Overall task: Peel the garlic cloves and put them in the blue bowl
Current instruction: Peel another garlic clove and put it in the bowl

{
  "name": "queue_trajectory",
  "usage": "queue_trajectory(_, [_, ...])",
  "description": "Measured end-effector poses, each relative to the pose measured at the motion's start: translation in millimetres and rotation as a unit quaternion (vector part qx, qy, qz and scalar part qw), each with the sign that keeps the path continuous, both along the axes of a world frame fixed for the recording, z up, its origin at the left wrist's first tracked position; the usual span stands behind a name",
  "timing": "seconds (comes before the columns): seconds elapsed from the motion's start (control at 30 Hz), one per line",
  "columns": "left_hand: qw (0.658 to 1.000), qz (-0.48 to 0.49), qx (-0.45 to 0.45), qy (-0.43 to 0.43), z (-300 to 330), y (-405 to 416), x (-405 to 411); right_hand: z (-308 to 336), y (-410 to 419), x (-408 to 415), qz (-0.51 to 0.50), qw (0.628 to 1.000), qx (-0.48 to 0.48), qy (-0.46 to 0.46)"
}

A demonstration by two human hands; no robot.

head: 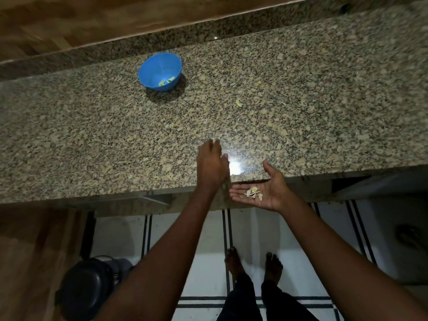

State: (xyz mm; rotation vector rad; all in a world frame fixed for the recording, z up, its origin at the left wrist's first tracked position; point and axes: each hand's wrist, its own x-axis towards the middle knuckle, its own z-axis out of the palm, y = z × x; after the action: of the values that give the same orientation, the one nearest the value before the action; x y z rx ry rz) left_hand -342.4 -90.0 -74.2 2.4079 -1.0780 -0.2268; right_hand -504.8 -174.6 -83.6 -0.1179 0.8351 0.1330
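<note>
The blue bowl (159,71) stands at the back of the granite counter (92,140) with a few peeled garlic pieces (166,81) in its bottom. My left hand (212,164) lies edge-on near the counter's front edge with straight fingers, holding nothing. Just below that edge my right hand (264,189) is cupped palm up, with several bits of garlic skin (253,193) lying in the palm. A loose garlic scrap (238,103) and a smaller one (259,83) lie on the counter to the right of the bowl.
A wooden wall panel (69,24) runs behind the counter's granite backsplash. Below the counter are a tiled floor with dark lines (208,239), my bare feet, and a dark round appliance (90,288) at the lower left. A wooden cabinet side stands at the left.
</note>
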Motion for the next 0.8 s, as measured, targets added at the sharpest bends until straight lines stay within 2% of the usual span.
queue_trajectory(0.1, [0.993,-0.04,0.109,0.002,-10.9,-5.5,8.6,-1.4,0.3,-0.8,-0.007,1.0,-0.001,-0.008])
queue_trajectory(0.2, [0.98,-0.141,0.141,-0.001,-11.9,2.9,-27.2,-2.0,1.3,-2.5,-0.007,0.999,-0.045,-0.005])
queue_trajectory(0.27, [0.969,-0.224,0.105,0.01,-8.8,7.0,-43.7,-1.9,0.9,-2.4,-0.006,0.998,-0.055,0.004])
queue_trajectory(0.3, [0.972,-0.224,0.07,0.031,-4.6,3.7,-39.7,-1.8,0.9,-2.2,-0.002,0.998,-0.055,0.007])
queue_trajectory(0.4, [0.992,-0.108,0.0,0.06,3.8,-26.7,6.1,-6.9,-1.7,-1.1,0.014,1.0,-0.025,-0.002])
queue_trajectory(0.5, [0.996,-0.066,0.051,0.019,1.8,-66.0,61.2,-13.7,-5.4,-1.9,0.016,1.0,0.005,-0.01])
queue_trajectory(0.6, [0.984,-0.151,0.092,-0.019,-8.5,-88.8,48.3,-17.6,-7.1,-0.9,0.009,1.0,0.004,-0.019])
queue_trajectory(0.7, [0.965,-0.251,0.074,-0.003,-15.3,-76.5,-4.8,-17.5,-6.9,0.0,-0.001,1.0,-0.009,-0.013])
queue_trajectory(0.8, [0.948,-0.312,0.059,0.019,-17.6,-41.6,-31.0,-11.9,-4.9,-1.8,-0.015,0.998,-0.064,-0.008])
